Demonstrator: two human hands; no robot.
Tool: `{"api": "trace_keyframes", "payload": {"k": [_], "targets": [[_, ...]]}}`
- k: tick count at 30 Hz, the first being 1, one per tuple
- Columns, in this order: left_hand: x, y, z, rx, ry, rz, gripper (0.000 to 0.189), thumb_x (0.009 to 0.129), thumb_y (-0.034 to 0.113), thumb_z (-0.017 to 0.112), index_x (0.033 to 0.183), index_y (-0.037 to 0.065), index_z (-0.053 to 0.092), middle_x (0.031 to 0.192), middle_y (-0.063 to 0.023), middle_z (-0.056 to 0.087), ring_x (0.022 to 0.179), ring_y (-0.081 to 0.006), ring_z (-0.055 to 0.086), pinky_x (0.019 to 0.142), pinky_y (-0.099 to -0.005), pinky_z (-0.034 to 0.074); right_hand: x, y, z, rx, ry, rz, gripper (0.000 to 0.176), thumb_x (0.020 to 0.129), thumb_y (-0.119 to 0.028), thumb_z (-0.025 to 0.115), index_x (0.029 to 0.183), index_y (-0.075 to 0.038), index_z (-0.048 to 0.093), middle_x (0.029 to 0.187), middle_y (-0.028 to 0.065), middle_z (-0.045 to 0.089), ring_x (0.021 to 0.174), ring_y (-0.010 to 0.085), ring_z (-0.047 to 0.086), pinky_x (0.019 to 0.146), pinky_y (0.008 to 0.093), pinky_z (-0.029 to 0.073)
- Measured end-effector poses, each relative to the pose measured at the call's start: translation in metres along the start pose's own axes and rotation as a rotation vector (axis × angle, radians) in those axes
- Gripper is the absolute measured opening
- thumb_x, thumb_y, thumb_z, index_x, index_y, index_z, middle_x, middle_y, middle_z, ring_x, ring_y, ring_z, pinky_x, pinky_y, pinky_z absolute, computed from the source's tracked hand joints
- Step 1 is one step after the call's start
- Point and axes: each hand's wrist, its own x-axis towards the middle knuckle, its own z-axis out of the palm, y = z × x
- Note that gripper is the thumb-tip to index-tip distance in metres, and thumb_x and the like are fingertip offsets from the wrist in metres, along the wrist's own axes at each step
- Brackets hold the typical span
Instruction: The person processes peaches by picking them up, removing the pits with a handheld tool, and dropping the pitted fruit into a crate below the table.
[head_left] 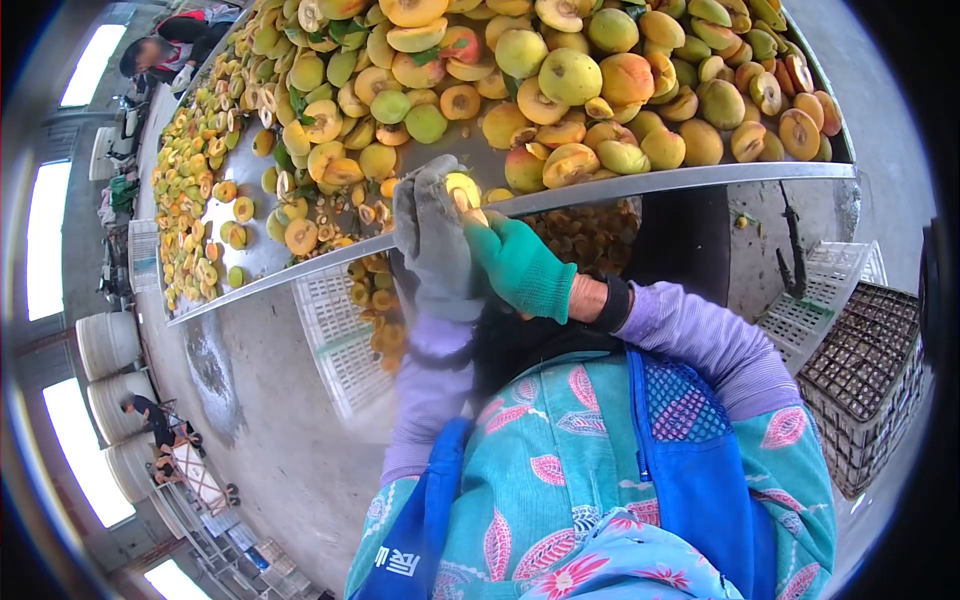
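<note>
My left hand (435, 235), in a grey glove, is closed around a yellow peach (462, 187) just above the table's near metal edge. Pressed up against it is my right hand (520, 265), in a green knitted glove, its fingers curled shut at the lower side of the fruit. Whatever the right hand grips is hidden by the glove and the fruit. Beyond both hands, the metal table (455, 148) bears a heap of whole and halved peaches (570, 78), some with brown pits or hollows showing. Loose pits and scraps (345, 213) lie left of my hands.
Below the table edge stand a white plastic crate (335, 335) and a container of peach halves (585, 240). A dark crate (865, 385) and a white crate (815, 300) are at right. Another person (175, 50) works at the far left; large white tubs (108, 345) line that side.
</note>
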Motion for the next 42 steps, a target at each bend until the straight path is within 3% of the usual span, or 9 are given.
{"api": "trace_keyframes", "payload": {"k": [6, 9, 12, 19, 23, 27, 29, 36, 42], "targets": [[0.0, -0.12, -0.036, 0.875, 0.04, 0.572, 0.028, 0.093, 0.011, 0.051, 0.117, 0.0, 0.06, 0.115, -0.0138, 0.062, 0.1, -0.0228, 0.06, 0.087, -0.0317, 0.048, 0.027, 0.057, 0.003, 0.137, 0.009, -0.276, 0.029, 0.097, -0.028, 0.048, 0.096, -0.001, 0.059, 0.071, -0.0016, 0.053, 0.065, 0.0092, 0.047, 0.054, 0.029, 0.041], [0.024, -0.03, -0.022, -0.126, -0.437, -0.082, 0.015, 0.095, 0.01, 0.05, 0.106, 0.002, 0.057, 0.098, -0.0059, 0.062, 0.091, -0.0158, 0.057, 0.08, -0.0297, 0.047, 0.033, 0.063, -0.02, -0.001, -0.156, -0.133, 0.038, 0.098, -0.041, 0.045, 0.089, -0.006, 0.058, 0.066, 0.0007, 0.056, 0.052, 0.0091, 0.048, 0.045, 0.026, 0.039], [0.046, -0.002, -0.031, 0.038, -0.614, 0.165, 0.014, 0.094, 0.01, 0.05, 0.097, 0.003, 0.062, 0.093, -0.0042, 0.063, 0.084, -0.0119, 0.057, 0.074, -0.0255, 0.047, 0.029, 0.035, -0.021, -0.03, -0.2, -0.115, 0.04, 0.098, -0.047, 0.045, 0.083, -0.01, 0.054, 0.059, -0.0002, 0.05, 0.042, 0.0109, 0.045, 0.037, 0.0266, 0.035], [0.032, 0.024, 0.009, 0.033, -0.054, -0.161, 0.019, 0.095, 0.014, 0.051, 0.095, 0.002, 0.065, 0.083, -0.0033, 0.064, 0.078, -0.0092, 0.057, 0.07, -0.0249, 0.047, 0.022, 0.013, -0.007, 0.305, -0.199, -0.039, 0.047, 0.098, -0.052, 0.038, 0.079, -0.013, 0.055, 0.053, 0.001, 0.048, 0.038, 0.0149, 0.045, 0.034, 0.0281, 0.036], [0.035, -0.006, 0.005, -0.043, -0.208, 0.15, 0.017, 0.093, 0.011, 0.051, 0.095, 0.002, 0.066, 0.091, -0.0059, 0.064, 0.083, -0.0135, 0.059, 0.073, -0.028, 0.049, 0.037, 0.015, -0.044, -0.235, -0.16, -0.392, 0.045, 0.097, -0.046, 0.047, 0.083, -0.006, 0.06, 0.059, 0.002, 0.052, 0.051, 0.0102, 0.048, 0.046, 0.0279, 0.039], [0.038, 0.033, 0.007, 0.414, -0.089, 0.551, 0.018, 0.093, 0.013, 0.052, 0.097, 0.001, 0.065, 0.09, -0.0057, 0.063, 0.082, -0.0152, 0.06, 0.072, -0.0297, 0.05, 0.05, 0.037, -0.031, -0.448, 0.061, -0.909, 0.037, 0.089, -0.012, 0.05, 0.124, -0.002, 0.048, 0.076, 0.0191, 0.058, 0.064, 0.0316, 0.056, 0.052, 0.0433, 0.043], [0.033, 0.023, 0.021, -0.342, 0.053, -0.11, 0.021, 0.098, 0.02, 0.049, 0.102, 0.003, 0.062, 0.09, -0.0029, 0.061, 0.075, -0.0114, 0.056, 0.064, -0.0261, 0.046, 0.05, 0.04, -0.02, -0.604, 0.231, -1.019, 0.046, 0.087, -0.005, 0.051, 0.132, -0.002, 0.046, 0.078, 0.0217, 0.058, 0.066, 0.0365, 0.057, 0.053, 0.0469, 0.043], [0.03, 0.032, 0.029, -0.177, 0.085, 0.133, 0.018, 0.096, 0.013, 0.049, 0.101, 0.001, 0.062, 0.097, -0.0054, 0.06, 0.085, -0.0146, 0.056, 0.076, -0.0279, 0.047, 0.026, 0.009, -0.009, -0.486, 0.274, -0.577, 0.025, 0.093, -0.012, 0.044, 0.115, -0.004, 0.054, 0.092, 0.0239, 0.053, 0.076, 0.0416, 0.056, 0.06, 0.0486, 0.045], [0.026, 0.013, 0.02, -0.087, -0.001, 0.091, 0.017, 0.095, 0.012, 0.05, 0.096, 0.0, 0.063, 0.095, -0.0065, 0.06, 0.088, -0.0147, 0.056, 0.076, -0.0282, 0.047, 0.043, 0.055, -0.017, -1.008, 0.404, -1.103, 0.024, 0.094, -0.014, 0.046, 0.113, -0.001, 0.054, 0.074, 0.0241, 0.054, 0.058, 0.0355, 0.051, 0.056, 0.0463, 0.043]]}}
